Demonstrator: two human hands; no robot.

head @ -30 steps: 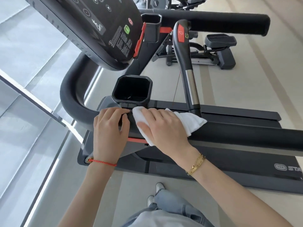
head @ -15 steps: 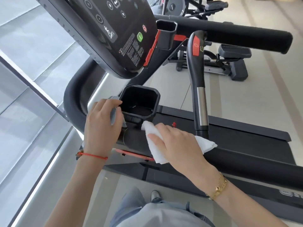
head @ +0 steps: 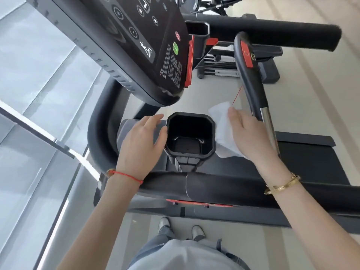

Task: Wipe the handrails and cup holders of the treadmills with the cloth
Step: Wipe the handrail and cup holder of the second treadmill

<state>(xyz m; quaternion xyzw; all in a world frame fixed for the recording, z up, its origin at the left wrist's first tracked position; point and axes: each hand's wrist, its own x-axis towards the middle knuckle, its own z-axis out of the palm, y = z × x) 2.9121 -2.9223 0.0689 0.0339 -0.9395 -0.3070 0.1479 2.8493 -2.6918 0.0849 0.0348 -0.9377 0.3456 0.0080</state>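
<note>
a: both hands have come up off the handrail (head: 224,189) — now they flank the cup holder (head: 190,133).

b: the left hand (head: 143,141) spread, touching its left wall; the right hand (head: 251,133) presses the cloth (head: 222,131) flat on the right wall.

a: soft, light cloth — it'll bunch, so palm its middle.

b: its far folds hide under the hand; the holder's outer walls barely show.

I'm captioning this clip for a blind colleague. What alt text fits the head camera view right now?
Seen from above, a person's right hand presses a white cloth against the right outer side of a treadmill's empty black cup holder, while the open left hand steadies its left side. The console hangs above; a padded handrail crosses below the wrists.
</note>
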